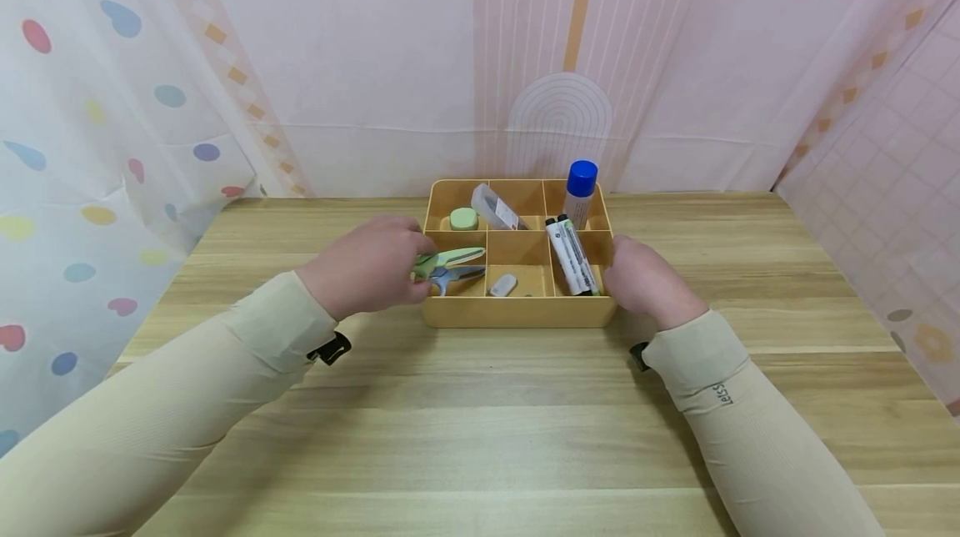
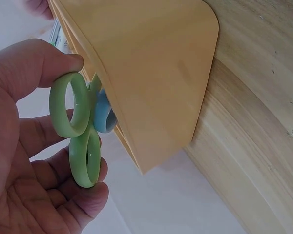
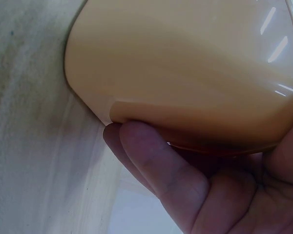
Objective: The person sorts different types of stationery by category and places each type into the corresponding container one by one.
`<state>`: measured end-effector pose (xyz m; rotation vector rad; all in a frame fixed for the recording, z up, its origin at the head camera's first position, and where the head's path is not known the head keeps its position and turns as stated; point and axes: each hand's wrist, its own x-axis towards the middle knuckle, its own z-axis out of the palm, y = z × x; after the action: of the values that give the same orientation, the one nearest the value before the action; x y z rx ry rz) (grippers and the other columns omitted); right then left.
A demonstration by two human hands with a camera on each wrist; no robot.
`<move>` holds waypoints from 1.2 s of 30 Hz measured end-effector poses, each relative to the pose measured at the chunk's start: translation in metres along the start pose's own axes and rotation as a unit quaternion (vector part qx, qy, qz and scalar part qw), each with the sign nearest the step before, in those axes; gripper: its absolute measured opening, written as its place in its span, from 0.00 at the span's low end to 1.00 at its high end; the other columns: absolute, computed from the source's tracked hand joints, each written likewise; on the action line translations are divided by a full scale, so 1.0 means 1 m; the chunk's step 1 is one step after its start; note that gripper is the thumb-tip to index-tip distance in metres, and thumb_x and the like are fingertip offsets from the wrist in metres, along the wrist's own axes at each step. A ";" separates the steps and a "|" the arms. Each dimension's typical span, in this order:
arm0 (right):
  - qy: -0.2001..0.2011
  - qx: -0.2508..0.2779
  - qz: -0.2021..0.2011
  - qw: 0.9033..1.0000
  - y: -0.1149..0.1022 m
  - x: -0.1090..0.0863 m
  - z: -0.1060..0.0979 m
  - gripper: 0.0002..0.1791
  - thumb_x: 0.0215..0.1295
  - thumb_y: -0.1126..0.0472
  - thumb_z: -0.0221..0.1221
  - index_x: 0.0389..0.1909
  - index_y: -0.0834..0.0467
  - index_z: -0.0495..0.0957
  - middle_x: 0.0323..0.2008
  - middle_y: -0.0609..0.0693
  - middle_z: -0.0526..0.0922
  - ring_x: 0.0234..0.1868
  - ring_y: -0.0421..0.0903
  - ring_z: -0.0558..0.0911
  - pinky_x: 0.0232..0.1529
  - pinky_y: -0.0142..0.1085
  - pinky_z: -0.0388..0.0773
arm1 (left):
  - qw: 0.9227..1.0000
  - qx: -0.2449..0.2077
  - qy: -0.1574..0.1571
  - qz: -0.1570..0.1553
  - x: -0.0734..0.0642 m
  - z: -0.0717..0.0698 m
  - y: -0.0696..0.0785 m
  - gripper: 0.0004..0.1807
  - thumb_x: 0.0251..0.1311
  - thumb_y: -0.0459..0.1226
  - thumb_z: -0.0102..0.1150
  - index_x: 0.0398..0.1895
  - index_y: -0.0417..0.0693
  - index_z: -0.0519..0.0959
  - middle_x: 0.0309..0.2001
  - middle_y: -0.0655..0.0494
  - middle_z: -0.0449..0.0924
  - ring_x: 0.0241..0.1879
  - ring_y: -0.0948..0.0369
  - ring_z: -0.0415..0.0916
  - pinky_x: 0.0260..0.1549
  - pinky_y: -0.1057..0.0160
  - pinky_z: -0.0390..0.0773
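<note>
A yellow-orange desk organizer with several compartments stands on the table. At its left end my left hand pinches the green scissors by the handle loops, thumb on one side and fingers on the other. Their blades point right, over the front left compartment. Just beneath lie blue scissors, one loop showing beside the green handle in the left wrist view. My right hand grips the organizer's right end, its fingers bent against the lower wall; the thumb is mostly hidden.
Two white markers lean in the front right compartment, behind them a blue-capped glue stick. A whitish eraser lies front middle. Behind are a small green rounded item and a translucent case. A patterned curtain backs the table.
</note>
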<state>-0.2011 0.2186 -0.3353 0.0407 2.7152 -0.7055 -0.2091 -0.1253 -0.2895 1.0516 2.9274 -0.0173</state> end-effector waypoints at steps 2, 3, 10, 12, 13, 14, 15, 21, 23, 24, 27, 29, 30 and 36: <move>-0.002 0.002 0.003 1.000 0.000 0.000 0.000 0.30 0.72 0.69 0.44 0.74 0.74 0.60 0.51 0.65 0.78 0.34 0.52 0.76 0.29 0.37 0.75 | 1.000 0.002 0.001 0.003 0.001 0.001 0.000 0.15 0.59 0.44 0.70 0.44 0.44 0.87 0.33 0.56 0.78 0.34 0.56 0.72 0.39 0.56 0.74; -0.003 0.004 0.004 1.000 -0.001 0.000 0.000 0.30 0.72 0.69 0.44 0.74 0.74 0.60 0.51 0.65 0.78 0.34 0.52 0.76 0.29 0.37 0.75 | 1.000 0.003 0.003 0.005 0.001 0.001 0.000 0.15 0.59 0.44 0.70 0.43 0.44 0.86 0.33 0.56 0.78 0.34 0.56 0.72 0.39 0.56 0.75; 0.000 0.004 0.000 1.000 0.000 -0.001 0.000 0.30 0.71 0.70 0.44 0.73 0.74 0.61 0.53 0.66 0.78 0.37 0.53 0.77 0.31 0.38 0.75 | 1.000 0.004 0.012 0.011 0.004 0.003 0.001 0.12 0.57 0.43 0.70 0.40 0.45 0.86 0.32 0.56 0.79 0.34 0.56 0.72 0.42 0.55 0.77; 0.000 0.003 -0.001 1.000 -0.001 0.000 0.000 0.30 0.71 0.70 0.44 0.73 0.74 0.61 0.54 0.66 0.78 0.37 0.54 0.77 0.31 0.38 0.75 | 1.000 0.003 0.013 0.012 0.004 0.004 0.001 0.12 0.57 0.42 0.70 0.40 0.45 0.86 0.32 0.56 0.79 0.34 0.55 0.73 0.42 0.55 0.77; 0.000 0.003 -0.001 1.000 -0.001 -0.001 -0.001 0.30 0.71 0.70 0.44 0.73 0.74 0.61 0.54 0.66 0.78 0.38 0.54 0.78 0.31 0.38 0.75 | 1.000 0.001 0.014 0.011 0.005 0.004 0.001 0.12 0.57 0.42 0.69 0.39 0.45 0.86 0.32 0.56 0.79 0.34 0.55 0.73 0.42 0.55 0.77; 0.000 0.004 0.000 1.000 -0.001 -0.001 -0.001 0.30 0.71 0.70 0.44 0.73 0.74 0.61 0.54 0.66 0.78 0.38 0.54 0.78 0.32 0.38 0.75 | 1.000 -0.001 0.014 0.011 0.005 0.005 0.001 0.12 0.57 0.42 0.69 0.40 0.45 0.87 0.32 0.56 0.79 0.35 0.55 0.73 0.43 0.55 0.77; 0.000 0.003 -0.001 1.000 -0.001 0.000 -0.001 0.30 0.71 0.70 0.44 0.73 0.74 0.61 0.54 0.66 0.78 0.39 0.54 0.78 0.32 0.38 0.75 | 1.000 -0.003 0.014 0.010 0.005 0.005 0.001 0.12 0.56 0.42 0.69 0.40 0.45 0.87 0.33 0.56 0.79 0.36 0.55 0.73 0.44 0.55 0.77; 0.002 -0.006 -0.005 1.000 -0.001 0.000 0.000 0.30 0.71 0.69 0.45 0.74 0.73 0.62 0.58 0.66 0.78 0.45 0.57 0.79 0.38 0.40 0.76 | 1.000 -0.008 0.017 0.008 0.007 0.006 0.002 0.14 0.56 0.42 0.69 0.42 0.44 0.87 0.35 0.55 0.81 0.39 0.53 0.76 0.49 0.53 0.78; 0.003 -0.011 -0.007 1.000 0.000 0.001 0.000 0.30 0.71 0.69 0.45 0.74 0.73 0.62 0.59 0.66 0.78 0.46 0.58 0.79 0.39 0.41 0.76 | 1.000 -0.009 0.017 0.007 0.007 0.006 0.003 0.15 0.56 0.43 0.69 0.43 0.44 0.87 0.35 0.55 0.82 0.40 0.53 0.77 0.51 0.52 0.78; 0.004 -0.012 -0.008 1.000 0.000 0.001 0.000 0.30 0.71 0.69 0.45 0.74 0.73 0.62 0.59 0.66 0.78 0.46 0.58 0.79 0.40 0.41 0.76 | 1.000 -0.009 0.017 0.007 0.007 0.006 0.003 0.14 0.56 0.43 0.69 0.42 0.44 0.87 0.35 0.54 0.82 0.40 0.52 0.77 0.51 0.51 0.79; 0.005 -0.014 -0.011 1.000 0.000 0.001 0.000 0.30 0.71 0.69 0.44 0.74 0.73 0.62 0.60 0.67 0.78 0.47 0.58 0.79 0.40 0.41 0.76 | 1.000 -0.010 0.018 0.005 0.008 0.006 0.004 0.13 0.57 0.43 0.69 0.40 0.44 0.86 0.35 0.54 0.82 0.39 0.52 0.77 0.50 0.51 0.79; 0.006 -0.013 -0.012 1.000 0.000 0.001 0.000 0.30 0.71 0.69 0.45 0.74 0.72 0.63 0.60 0.66 0.78 0.47 0.58 0.79 0.41 0.42 0.76 | 1.000 -0.009 0.018 0.004 0.009 0.006 0.005 0.12 0.57 0.43 0.69 0.38 0.45 0.85 0.35 0.54 0.81 0.38 0.53 0.76 0.49 0.52 0.79; 0.006 -0.012 -0.013 1.000 0.000 0.001 0.000 0.30 0.71 0.69 0.45 0.73 0.72 0.63 0.60 0.66 0.78 0.47 0.58 0.79 0.41 0.42 0.76 | 1.000 -0.008 0.019 0.004 0.009 0.006 0.005 0.12 0.57 0.43 0.69 0.37 0.45 0.85 0.34 0.54 0.81 0.37 0.53 0.76 0.48 0.52 0.79; 0.006 -0.009 -0.011 1.000 0.000 0.001 0.000 0.30 0.69 0.70 0.45 0.73 0.72 0.64 0.59 0.66 0.78 0.48 0.58 0.78 0.41 0.42 0.76 | 1.000 -0.005 0.020 0.003 0.011 0.008 0.008 0.14 0.58 0.44 0.70 0.39 0.43 0.86 0.38 0.52 0.85 0.40 0.51 0.80 0.50 0.50 0.81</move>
<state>-0.2018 0.2186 -0.3359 0.0103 2.7373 -0.6896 -0.2127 -0.1123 -0.2981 1.0714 2.9563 0.0191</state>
